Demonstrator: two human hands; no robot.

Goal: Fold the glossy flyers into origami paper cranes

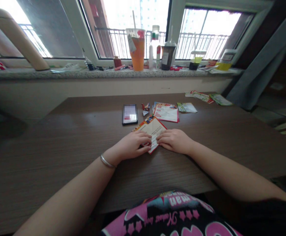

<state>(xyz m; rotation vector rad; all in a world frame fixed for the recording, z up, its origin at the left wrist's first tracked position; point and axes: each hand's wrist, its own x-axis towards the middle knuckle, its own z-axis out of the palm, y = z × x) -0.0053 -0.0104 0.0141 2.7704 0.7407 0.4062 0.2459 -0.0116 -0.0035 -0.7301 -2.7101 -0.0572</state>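
A printed paper sheet (155, 127) with a red border and a colourful strip lies turned at an angle on the table, one corner pointing towards me. My left hand (136, 144) lies over its left side, fingers bent onto the paper and thumb near the lower corner. At the right edge, my right hand (174, 141) presses its fingertips together on the paper. What lies under the left fingers is partly hidden. Just beyond the sheet are a small folded paper piece (145, 109) in red, blue and white, and a stack of similar printed sheets (167, 113).
A phone (129, 114) lies left of the folded piece. Green-edged cards (187, 107) rest right of the stack, with more cards (200, 96) at the table's far right. Along the windowsill (96, 74) stand an orange drink cup (138, 52), a dark drink cup (168, 57) and bottles.
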